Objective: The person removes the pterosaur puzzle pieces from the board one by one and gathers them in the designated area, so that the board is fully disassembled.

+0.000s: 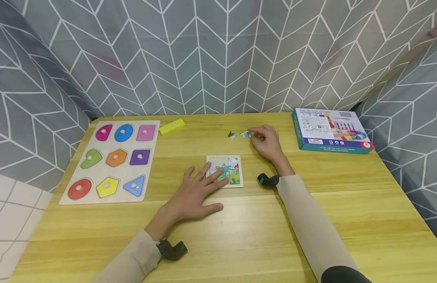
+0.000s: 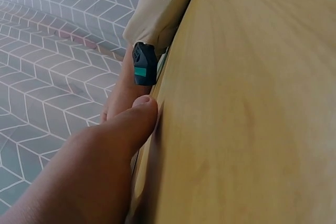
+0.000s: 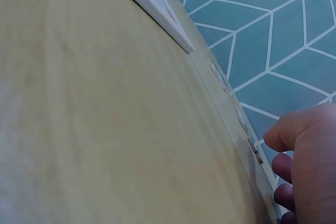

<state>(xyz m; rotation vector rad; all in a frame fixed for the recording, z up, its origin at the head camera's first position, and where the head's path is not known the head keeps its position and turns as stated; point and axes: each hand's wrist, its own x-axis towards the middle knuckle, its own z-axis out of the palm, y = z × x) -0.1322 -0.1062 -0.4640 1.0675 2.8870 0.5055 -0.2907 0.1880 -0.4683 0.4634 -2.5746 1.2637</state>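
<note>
My left hand [image 1: 195, 196] lies with spread fingers on the small framed jigsaw puzzle [image 1: 236, 186], its fingertips covering part of the picture. Green and red artwork shows in the puzzle's right half. In the left wrist view, the thumb [image 2: 131, 124] stretches out along the tabletop. Up and to the right, my right hand [image 1: 268, 143] is beside loose jigsaw pieces [image 1: 245, 134], fingers bent. From the right wrist, a small gap shows between its fingers [image 3: 286, 135] and the pieces lying flat. A brown and green piece [image 1: 232, 134] lies just left of these.
A wooden shape board [image 1: 152, 157] with coloured knobbed pieces lies on the left. Beside its top corner is a yellow block [image 1: 172, 126]. A boxed bead set [image 1: 331, 131] sits at the back right. Grey patterned curtain [image 1: 218, 59] hangs behind the table.
</note>
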